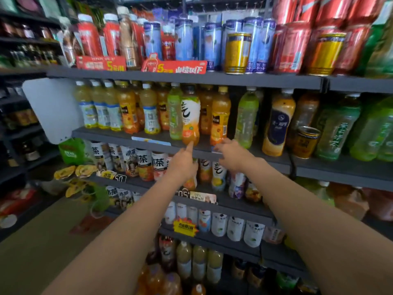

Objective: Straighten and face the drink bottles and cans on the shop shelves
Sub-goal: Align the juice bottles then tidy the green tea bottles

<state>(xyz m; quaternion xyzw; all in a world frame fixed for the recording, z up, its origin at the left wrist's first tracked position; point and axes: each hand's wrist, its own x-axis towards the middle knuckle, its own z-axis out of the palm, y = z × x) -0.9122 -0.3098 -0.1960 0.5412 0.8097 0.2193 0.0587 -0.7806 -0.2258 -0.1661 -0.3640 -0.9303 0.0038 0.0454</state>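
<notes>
Fingers (190, 145) of our left hand (182, 165): index extended, tip touching base of orange bottle (190, 118) on second shelf (136, 136), nothing gripped. Right hand (234, 155): fingers spread, empty, just beside orange juice bottle (220, 117).

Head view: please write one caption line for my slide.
Both hands, left and right, reach toward the orange bottle with white label on the second shelf.

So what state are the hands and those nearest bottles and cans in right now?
Left hand: open, fingertip at the bottle's base.
Right hand: open, empty, at the shelf edge.
Orange bottle with white label: upright, label forward.
Small gold can: tilted.
Pale green bottle: leaning.
</notes>
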